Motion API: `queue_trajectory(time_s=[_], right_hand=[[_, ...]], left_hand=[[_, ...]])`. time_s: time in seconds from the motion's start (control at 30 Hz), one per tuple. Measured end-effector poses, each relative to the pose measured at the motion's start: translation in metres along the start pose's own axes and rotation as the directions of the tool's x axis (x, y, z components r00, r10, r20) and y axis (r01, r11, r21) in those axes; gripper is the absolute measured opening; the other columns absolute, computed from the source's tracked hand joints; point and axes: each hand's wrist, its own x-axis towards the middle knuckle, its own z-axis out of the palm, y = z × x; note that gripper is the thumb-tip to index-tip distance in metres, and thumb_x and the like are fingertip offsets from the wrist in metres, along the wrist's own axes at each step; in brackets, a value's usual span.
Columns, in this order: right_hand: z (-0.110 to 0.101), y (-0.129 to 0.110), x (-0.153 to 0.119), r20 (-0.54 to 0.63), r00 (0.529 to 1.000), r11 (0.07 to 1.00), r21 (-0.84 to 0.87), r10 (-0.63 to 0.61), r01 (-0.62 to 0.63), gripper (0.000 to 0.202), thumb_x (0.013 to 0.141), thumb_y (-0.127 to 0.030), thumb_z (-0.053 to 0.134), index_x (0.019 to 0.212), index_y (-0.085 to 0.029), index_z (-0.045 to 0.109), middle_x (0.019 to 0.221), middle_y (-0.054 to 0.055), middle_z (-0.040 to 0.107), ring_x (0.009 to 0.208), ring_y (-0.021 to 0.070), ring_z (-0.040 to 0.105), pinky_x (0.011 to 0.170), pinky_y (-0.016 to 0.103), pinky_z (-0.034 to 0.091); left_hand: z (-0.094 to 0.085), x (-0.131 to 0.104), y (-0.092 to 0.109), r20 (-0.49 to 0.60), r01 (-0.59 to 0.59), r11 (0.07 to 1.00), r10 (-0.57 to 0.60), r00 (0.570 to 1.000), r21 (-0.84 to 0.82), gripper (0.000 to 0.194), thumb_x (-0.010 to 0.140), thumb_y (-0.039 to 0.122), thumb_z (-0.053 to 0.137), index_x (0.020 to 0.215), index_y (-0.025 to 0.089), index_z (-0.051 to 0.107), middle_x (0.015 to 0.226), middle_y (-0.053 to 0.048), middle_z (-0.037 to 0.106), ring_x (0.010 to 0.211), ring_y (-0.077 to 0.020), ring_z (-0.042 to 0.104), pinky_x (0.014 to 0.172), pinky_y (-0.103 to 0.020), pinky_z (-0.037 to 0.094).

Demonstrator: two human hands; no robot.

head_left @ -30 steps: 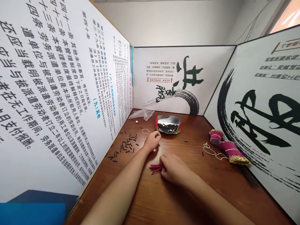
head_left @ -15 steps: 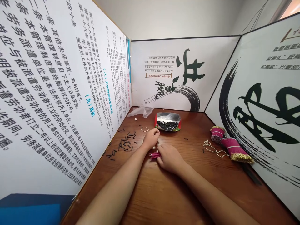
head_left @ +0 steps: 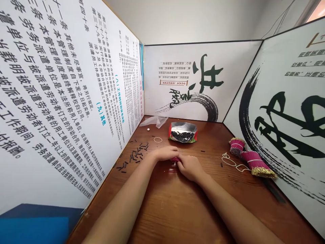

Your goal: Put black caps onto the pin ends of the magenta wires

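My two hands meet over the wooden tabletop (head_left: 172, 206), a small bunch of pink sticks (head_left: 175, 159) caught in the gap between them. The bunch lies crosswise to me, its long axis running roughly left to right, so one end points to each palm. My right hand (head_left: 190, 166) is closed, thumb and fingers wrapped on the right end of the bunch; my left hand (head_left: 165, 153) arches over the other end with fingers bent, though its thumb is hidden and I cannot tell whether it pinches the sticks or only rests on them. Just on my side of the bunch, a few loose sticks (head_left: 170, 171) lie on the wood, near parallel to it; my right hand is the nearer of the two, its fingertips just beside their right ends, and whether they touch is too small to make out. Straight beyond my hands stands an open silver-lined pouch (head_left: 182, 127) holding short dark rods, its mouth turned toward me. More dark rods (head_left: 136, 154) lie scattered off to the left, beside my left forearm, with a pale elastic ring (head_left: 157, 139) between them and the pouch. Well apart on the right, two tied pink bundles (head_left: 258, 164) rest against the printed panel (head_left: 279, 135), a loose pale cord (head_left: 228, 161) beside them.
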Motion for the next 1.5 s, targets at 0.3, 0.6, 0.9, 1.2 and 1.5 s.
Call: queue_trajectory(time_s=[0.3,0.6,0.9,1.2,1.5], right_hand=[[0.014,0.008,0.002,-0.221,0.975,0.947,0.306,-0.031,0.1,0.012,0.077,-0.013,0.047,0.085,-0.018,0.055,0.089,0.007,0.067,0.079,0.0179,0.058,0.07,0.026,0.037],[0.021,0.013,0.006,-0.29,0.953,0.9,0.433,0.086,0.05,0.013,0.08,-0.017,0.043,0.092,-0.021,0.047,0.087,0.003,0.058,0.076,0.0177,0.053,0.071,0.028,0.039],[0.026,0.014,0.008,-0.411,0.894,0.816,0.569,0.177,0.1,0.027,0.076,-0.018,0.046,0.102,-0.021,0.04,0.088,0.002,0.053,0.075,0.017,0.051,0.069,0.028,0.041],[0.003,0.001,-0.006,-0.266,0.959,0.92,0.343,-0.1,0.191,0.011,0.073,-0.018,0.05,0.082,-0.021,0.045,0.079,0.0,0.051,0.07,0.015,0.046,0.066,0.027,0.035],[-0.008,-0.001,-0.009,0.008,0.955,0.934,0.215,-0.295,0.287,0.009,0.077,-0.011,0.052,0.075,-0.02,0.056,0.081,0.003,0.059,0.076,0.0156,0.05,0.069,0.026,0.036]], left_hand=[[0.013,-0.006,0.022,0.016,0.003,0.971,-0.007,1.0,0.241,0.032,0.071,0.017,0.052,0.103,0.014,0.059,0.1,-0.011,0.068,0.085,-0.0216,0.061,0.071,-0.028,0.044],[0.004,-0.001,0.009,0.077,0.012,0.99,-0.024,0.997,0.142,0.017,0.078,0.018,0.046,0.073,0.018,0.063,0.075,-0.001,0.064,0.068,-0.0157,0.053,0.069,-0.026,0.04],[0.012,0.007,0.0,-0.039,-0.005,0.967,-0.005,0.999,-0.256,0.008,0.062,0.012,0.046,0.062,0.016,0.052,0.056,0.003,0.045,0.053,-0.0101,0.037,0.05,-0.022,0.028],[0.012,0.009,-0.024,-0.144,-0.104,0.59,-0.021,0.989,-0.801,0.022,0.069,0.024,0.052,0.063,0.021,0.031,0.05,0.01,0.022,0.041,-0.0041,0.012,0.04,-0.02,0.006],[0.006,0.01,-0.036,-0.137,-0.136,0.368,0.025,0.99,-0.92,0.031,0.078,0.028,0.048,0.059,0.021,0.024,0.046,0.009,0.017,0.039,-0.0043,0.009,0.038,-0.018,0.006]])
